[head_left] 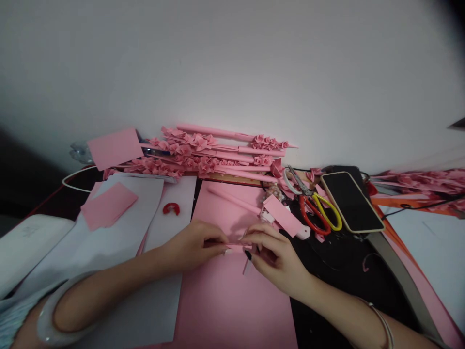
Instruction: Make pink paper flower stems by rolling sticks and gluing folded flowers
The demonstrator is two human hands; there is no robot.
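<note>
My left hand (203, 242) pinches one end of a small, narrow strip of pink paper (238, 246) between thumb and fingertips. The other end is held by my right hand (272, 252), its fingers bent around it. From under the right fingertips a thin pale stick-like piece (247, 266) points down; I cannot tell what it is. Both hands are just above a large pink paper sheet (236, 310). Beyond them a rolled pink paper tube (232, 199) lies across that sheet.
Red-and-yellow-handled scissors (316, 213) and a phone (352, 201) lie at right. Pink paper flower stems (203, 150) are heaped along the wall. White sheets (119, 271) bear pink paper pieces (109, 206) at left, near a small red curved object (171, 208).
</note>
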